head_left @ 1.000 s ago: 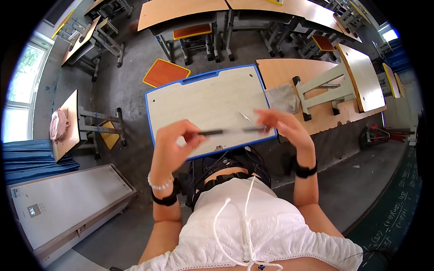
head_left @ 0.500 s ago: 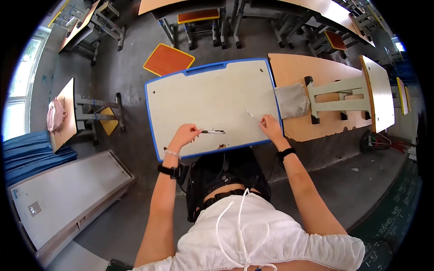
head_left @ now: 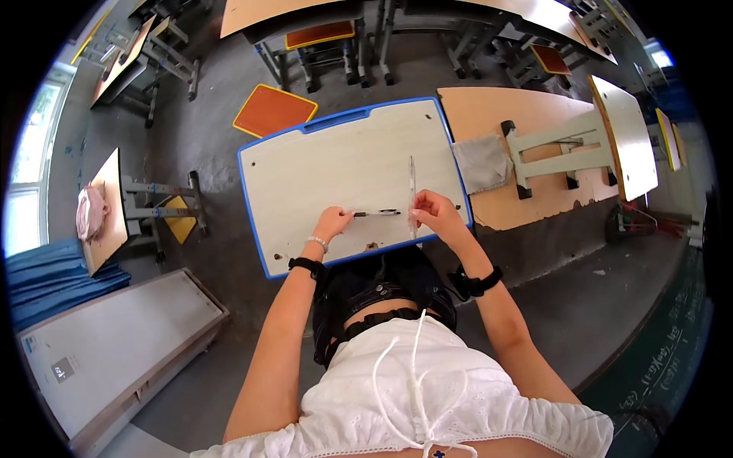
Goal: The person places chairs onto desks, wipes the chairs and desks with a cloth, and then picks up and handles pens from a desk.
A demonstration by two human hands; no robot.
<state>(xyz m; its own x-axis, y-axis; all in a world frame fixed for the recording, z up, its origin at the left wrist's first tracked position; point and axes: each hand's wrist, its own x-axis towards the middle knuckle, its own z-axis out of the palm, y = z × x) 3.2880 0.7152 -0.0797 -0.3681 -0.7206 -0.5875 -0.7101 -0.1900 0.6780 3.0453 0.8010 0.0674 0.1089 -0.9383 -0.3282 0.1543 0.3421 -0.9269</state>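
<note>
My left hand (head_left: 333, 222) is closed around one end of a pen (head_left: 379, 212) with dark and clear parts. The pen points right, low over the pale, blue-edged desktop (head_left: 328, 168). In my right hand (head_left: 437, 214) is a narrow clear ruler (head_left: 412, 177), pinched near its lower part and pointing away from me. The pen's free end comes close to the ruler; whether they touch, I cannot tell. Fine markings on the ruler are too small to make out.
A grey cloth (head_left: 483, 162) lies on a wooden board (head_left: 489, 114) at the desk's right. An orange stool seat (head_left: 275, 111) stands beyond the far left corner. On a left-hand desk rests a pink bag (head_left: 93, 214). A white cabinet (head_left: 122, 336) is at lower left.
The ruler has swung from a slant to nearly straight away from me, and my right hand has moved left with it. My left hand has brought the pen right and slightly farther from me.
</note>
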